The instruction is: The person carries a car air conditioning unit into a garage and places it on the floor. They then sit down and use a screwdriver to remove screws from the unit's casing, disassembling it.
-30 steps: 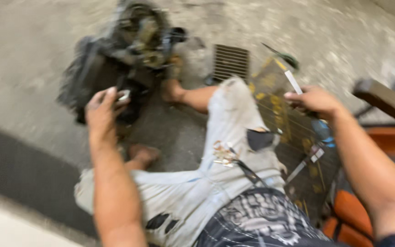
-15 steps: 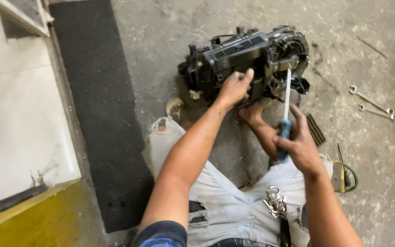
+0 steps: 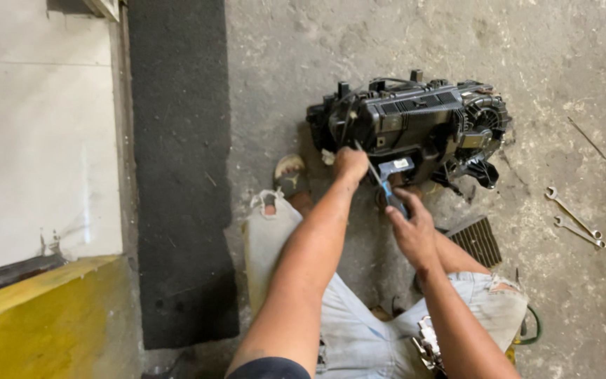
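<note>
A black plastic blower housing unit [image 3: 415,126] with a round fan cage at its right end lies on the concrete floor in front of me. My left hand [image 3: 351,164] rests closed against the unit's near left side. My right hand [image 3: 409,226] grips a blue-handled screwdriver [image 3: 386,188], whose thin shaft slants up and left to the unit's near face, close to the left hand. My knees in torn light jeans sit below both arms.
Two metal wrenches [image 3: 575,217] lie on the floor at the right. A small metal floor grate [image 3: 478,241] is beside my right forearm. A dark mat [image 3: 177,168] runs down the left, next to a white tiled floor [image 3: 36,140] with a yellow edge [image 3: 43,330].
The view has swung and steadied over the unit. My right hand has lowered and tilted the screwdriver, so its tip now meets the unit's near side; my left hand slid down to the unit's near left edge.
</note>
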`<state>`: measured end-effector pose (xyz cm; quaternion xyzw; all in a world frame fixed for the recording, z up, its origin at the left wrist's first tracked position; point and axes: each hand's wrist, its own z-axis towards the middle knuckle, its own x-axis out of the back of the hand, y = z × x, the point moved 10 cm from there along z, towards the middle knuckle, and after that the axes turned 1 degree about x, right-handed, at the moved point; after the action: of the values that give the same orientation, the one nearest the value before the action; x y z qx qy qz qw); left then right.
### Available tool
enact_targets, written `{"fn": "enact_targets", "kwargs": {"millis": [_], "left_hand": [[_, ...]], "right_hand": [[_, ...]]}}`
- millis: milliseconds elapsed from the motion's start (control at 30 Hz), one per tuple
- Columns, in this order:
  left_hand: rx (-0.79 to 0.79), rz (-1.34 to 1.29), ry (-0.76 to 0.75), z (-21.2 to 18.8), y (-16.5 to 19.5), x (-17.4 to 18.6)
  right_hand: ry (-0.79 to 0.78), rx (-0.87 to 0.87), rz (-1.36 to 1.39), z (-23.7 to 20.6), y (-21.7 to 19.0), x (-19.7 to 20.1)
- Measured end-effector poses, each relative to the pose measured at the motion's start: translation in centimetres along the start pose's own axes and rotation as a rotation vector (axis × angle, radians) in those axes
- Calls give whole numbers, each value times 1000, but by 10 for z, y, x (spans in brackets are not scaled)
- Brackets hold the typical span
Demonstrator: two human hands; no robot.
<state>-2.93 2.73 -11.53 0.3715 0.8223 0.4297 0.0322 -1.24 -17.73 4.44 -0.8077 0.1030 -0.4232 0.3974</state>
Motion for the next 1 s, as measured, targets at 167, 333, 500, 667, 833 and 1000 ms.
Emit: {"fn": "enact_targets", "kwargs": {"millis": [167, 333, 500, 667, 833, 1000], "left_hand": [[-136, 112, 11, -3, -3, -4], [-156, 113, -57, -12, -2, -9], [-166, 69, -56, -12, 0, -6], [-143, 69, -68, -7, -4, -12], [-153, 52, -38, -7, -3, -12], [-170, 52, -22, -8, -1, -9]], "right_hand": [[55, 189, 22, -7, 22, -19], [6, -47, 31, 4, 55, -32], [9, 171, 80, 15, 34, -35], [36, 150, 1, 22, 37, -33], [32, 137, 16, 24, 39, -32], [5, 141, 89, 27, 40, -30]]}}
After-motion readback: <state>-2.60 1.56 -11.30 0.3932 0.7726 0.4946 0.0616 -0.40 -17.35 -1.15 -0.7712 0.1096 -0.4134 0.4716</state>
